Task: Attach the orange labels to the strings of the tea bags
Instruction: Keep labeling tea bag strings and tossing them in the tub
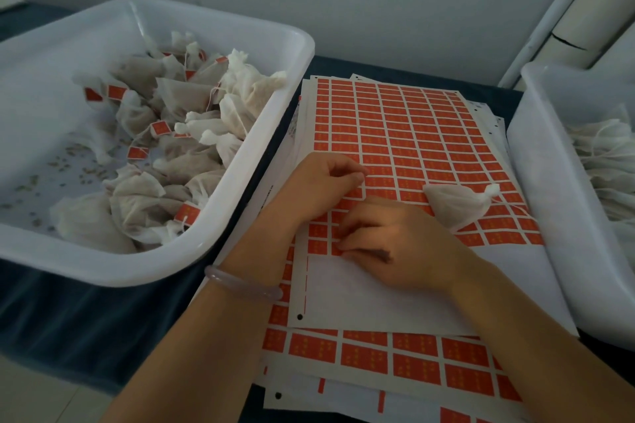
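Observation:
A sheet of orange labels (405,134) lies on top of a stack of label sheets in the middle of the table. One white tea bag (453,204) lies on the sheet, right of my hands. My left hand (319,189) rests on the sheet with its fingers curled and its fingertips pressing near the labels. My right hand (388,244) lies just below it, and its fingertips pinch at the edge of an orange label in the lowest filled row. The tea bag's string is too thin to follow.
A white tub (240,182) on the left holds several tea bags with orange labels attached. A second white tub (549,182) on the right holds tea bags without visible labels. More label sheets (395,357) stick out below. A wall stands behind the table.

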